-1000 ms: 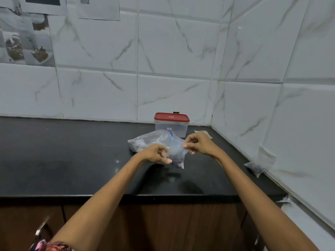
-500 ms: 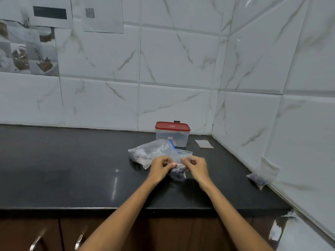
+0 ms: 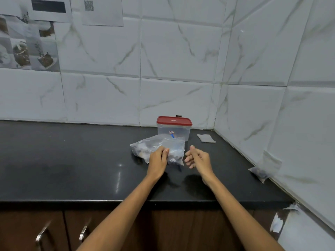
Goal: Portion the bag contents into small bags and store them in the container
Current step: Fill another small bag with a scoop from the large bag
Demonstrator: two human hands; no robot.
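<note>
Small bag point(image 3: 175, 154) pinched in left hand point(image 3: 157, 158) fingers; right hand point(image 3: 198, 158) just beside, fingers loosely curled, empty.

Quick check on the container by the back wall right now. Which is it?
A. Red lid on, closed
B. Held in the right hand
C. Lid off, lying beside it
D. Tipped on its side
A: the container stands upright with its red lid seated on top, and neither hand touches it.
</note>
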